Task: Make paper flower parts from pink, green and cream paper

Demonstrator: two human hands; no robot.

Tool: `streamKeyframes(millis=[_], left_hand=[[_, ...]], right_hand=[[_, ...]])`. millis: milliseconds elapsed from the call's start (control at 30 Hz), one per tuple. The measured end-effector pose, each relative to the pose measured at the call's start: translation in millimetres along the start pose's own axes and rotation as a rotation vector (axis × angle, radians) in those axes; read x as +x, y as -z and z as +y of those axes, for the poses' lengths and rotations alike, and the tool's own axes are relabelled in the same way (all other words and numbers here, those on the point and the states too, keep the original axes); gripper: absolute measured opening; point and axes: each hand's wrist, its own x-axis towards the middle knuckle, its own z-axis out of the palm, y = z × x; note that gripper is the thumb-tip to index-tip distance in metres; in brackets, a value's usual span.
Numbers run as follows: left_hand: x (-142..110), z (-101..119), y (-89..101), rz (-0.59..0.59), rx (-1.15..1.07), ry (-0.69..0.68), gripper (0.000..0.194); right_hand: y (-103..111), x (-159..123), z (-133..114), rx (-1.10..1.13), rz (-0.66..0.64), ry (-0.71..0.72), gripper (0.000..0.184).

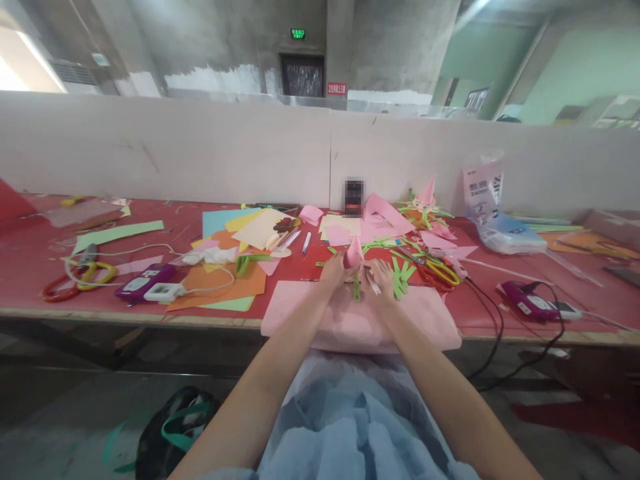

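My left hand [333,271] is closed round the side of a pink paper cone [355,252], whose tip points up. My right hand [382,277] is at the cone's right side, fingers bent together on a slim white stick-like piece [373,281]; its exact kind is too small to tell. Below the cone a green paper strip [357,289] hangs down over the pink sheet [305,310] at the table's front edge. More cut green strips [401,277] lie just right of my right hand. Farther back stands a finished-looking pink cone with green fringe [426,200].
Yellow-handled scissors [443,272] lie to the right, and red and yellow scissors [83,277] far left. Two purple devices [145,283] with cables lie on either side. Coloured paper sheets [240,287], a plastic packet [500,220] and a white partition [200,153] surround the workspace.
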Motion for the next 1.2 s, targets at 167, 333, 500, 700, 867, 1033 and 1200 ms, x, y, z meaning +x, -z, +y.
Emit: streamKeyframes(millis=[167,333,500,700,867,1033,1200], left_hand=[[-1,0,1.1,-0.002,0.001,-0.005,0.052],[-1,1,2.1,-0.021,-0.005,-0.007,0.052],[0,1,1.8,-0.016,-0.007,-0.003,0.05],[-1,0,2.3,-0.027,-0.002,-0.012,0.049],[-2,1,2.4,-0.028,0.005,-0.005,0.053],[-1,1,2.7,-0.043,0.021,0.008,0.053],[-1,0,2.6,-0.024,0.001,-0.006,0.052]], right_hand=[[-2,-2,3,0.0,-0.028,0.038,0.007],[-2,-1,3,-0.02,-0.059,0.055,0.007],[1,1,0,-0.03,-0.076,0.028,0.007],[2,1,-2,-0.034,-0.095,0.043,0.008],[3,2,-4,-0.018,-0.077,0.066,0.006],[7,4,-7,-0.014,-0.113,0.043,0.007],[4,2,-5,-0.009,-0.055,0.05,0.007]])
